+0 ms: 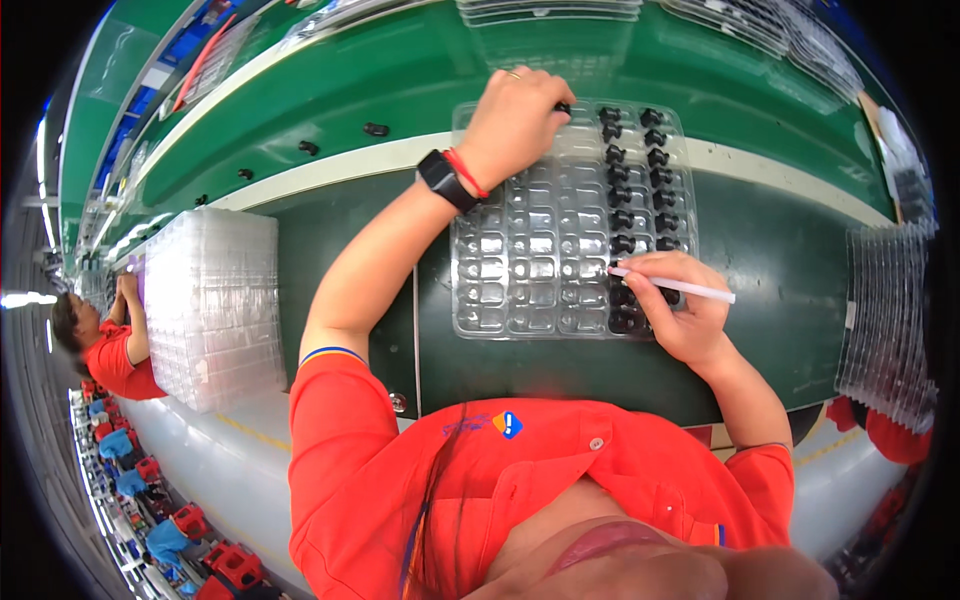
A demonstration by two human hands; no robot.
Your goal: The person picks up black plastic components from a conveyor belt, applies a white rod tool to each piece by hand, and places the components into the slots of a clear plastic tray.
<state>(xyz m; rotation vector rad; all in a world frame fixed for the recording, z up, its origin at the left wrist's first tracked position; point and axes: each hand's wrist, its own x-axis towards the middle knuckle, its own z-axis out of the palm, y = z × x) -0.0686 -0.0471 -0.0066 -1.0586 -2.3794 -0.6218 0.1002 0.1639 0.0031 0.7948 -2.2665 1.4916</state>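
Note:
A transparent plastic tray (485, 270) with rows of moulded pockets lies before me. Small black parts (620, 195) fill much of its two rightmost columns. At the tray's far edge, my left hand (515, 120) is closed, pinching a small black part (563, 107) between thumb and fingertips. My right hand (690, 305) is closed around a thin white stick (695, 290), like a pen. The stick's tip is over the near end of the fourth column, beside a black part; whether it touches one I cannot tell. The hand hides some pockets there.
Several loose black parts (375, 130) lie along the green surface at the far left. A tall stack of transparent trays (210, 310) stands on the left, with a person in a red shirt (120, 350) beyond it. More stacked trays (885, 320) stand at the right.

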